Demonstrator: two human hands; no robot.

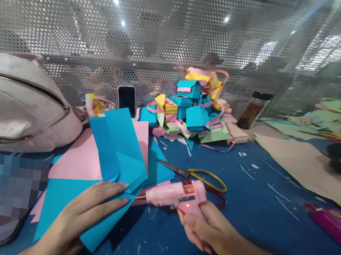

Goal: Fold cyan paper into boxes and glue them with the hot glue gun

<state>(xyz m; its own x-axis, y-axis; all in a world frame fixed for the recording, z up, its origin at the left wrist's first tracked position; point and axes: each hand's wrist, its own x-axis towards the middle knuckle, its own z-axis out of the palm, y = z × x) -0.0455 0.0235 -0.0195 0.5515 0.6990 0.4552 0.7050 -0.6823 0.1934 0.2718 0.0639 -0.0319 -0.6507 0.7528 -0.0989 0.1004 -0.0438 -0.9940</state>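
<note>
My right hand [206, 228] is wrapped round the handle of a pink hot glue gun [166, 194]. A small orange light glows on the gun's side, and its nozzle points left at the edge of folded blue paper [122, 148]. With fingers lying over the lower part of that paper and the thumb hidden beneath, my left hand [86, 209] grips it. The upper part of the paper stands up in folded panels. Pink paper sheets [81, 158] lie behind and under it. Just beyond the gun rest scissors [195, 174] with yellow and red handles.
Small folded paper boxes [192, 109] in blue, yellow, pink and green are piled against a perforated metal panel [160, 27]. Left stands a white bag [15, 107]; a phone [126, 98] leans behind the paper. A jar [252, 110] and a magenta tool [335, 229] are right.
</note>
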